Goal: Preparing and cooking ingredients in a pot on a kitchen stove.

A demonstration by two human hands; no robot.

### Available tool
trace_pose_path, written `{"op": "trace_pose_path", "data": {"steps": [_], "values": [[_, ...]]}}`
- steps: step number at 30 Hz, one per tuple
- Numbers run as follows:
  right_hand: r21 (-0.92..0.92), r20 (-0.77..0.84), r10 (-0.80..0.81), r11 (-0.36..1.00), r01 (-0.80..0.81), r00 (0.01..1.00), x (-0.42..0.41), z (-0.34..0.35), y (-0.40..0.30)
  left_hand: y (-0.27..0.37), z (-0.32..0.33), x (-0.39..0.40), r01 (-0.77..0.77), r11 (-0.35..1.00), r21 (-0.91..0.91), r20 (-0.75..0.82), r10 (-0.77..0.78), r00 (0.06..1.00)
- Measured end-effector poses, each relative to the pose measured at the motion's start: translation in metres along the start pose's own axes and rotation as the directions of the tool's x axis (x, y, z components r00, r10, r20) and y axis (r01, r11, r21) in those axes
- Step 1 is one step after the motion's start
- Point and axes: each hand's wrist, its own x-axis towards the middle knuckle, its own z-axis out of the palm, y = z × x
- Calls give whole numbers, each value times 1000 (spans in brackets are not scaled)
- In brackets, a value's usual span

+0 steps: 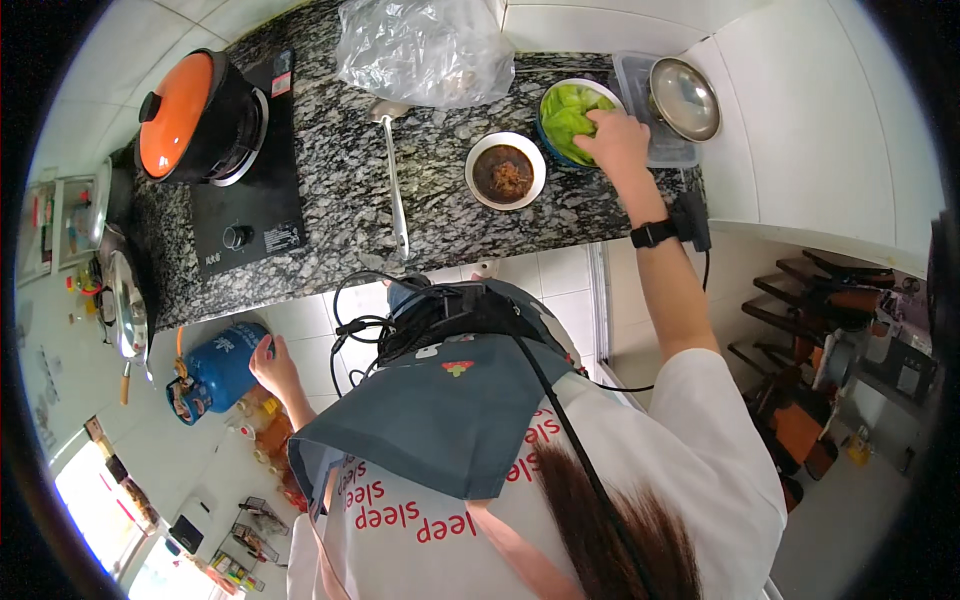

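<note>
Over a bowl (598,85) with a white inside and a blue outside, my right hand (624,141) reaches down into green leafy vegetables (564,120). Its thumb and fingers touch the leaves; whether they grip any is hard to see. To the left of that bowl stands a white bowl (472,174) of dark brown sauce (510,176) with reddish-brown bits in it. My left hand (274,372) hangs below the counter's front edge, fingers loosely apart and holding nothing. In the picture it overlaps the side of a blue gas cylinder (229,364).
On the granite counter (337,187) lie a metal ladle (394,176) and a clear plastic bag (427,52). At left, a black pot with an orange lid (180,112) sits on a gas stove (259,199). A clear plastic container (664,155) and a metal bowl (684,99) stand at right.
</note>
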Motion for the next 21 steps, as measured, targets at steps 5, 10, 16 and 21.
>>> {"op": "trace_pose_path", "data": {"steps": [5,10,16,21], "values": [[-14,-32,52,999,-52,998,15,15,12,2,1,1,47,999,3,33,-47,998],[-29,-27,-47,998,46,999,5,2,14,-2,2,2,16,999,-38,25,-15,1000],[314,-308,-54,937,155,950,7,-43,24,3,-6,5,6,1000,11,-4,-6,1000],[481,-571,38,825,297,820,1,-53,-3,5,-6,20,-3,999,-43,-78,0,997]]}}
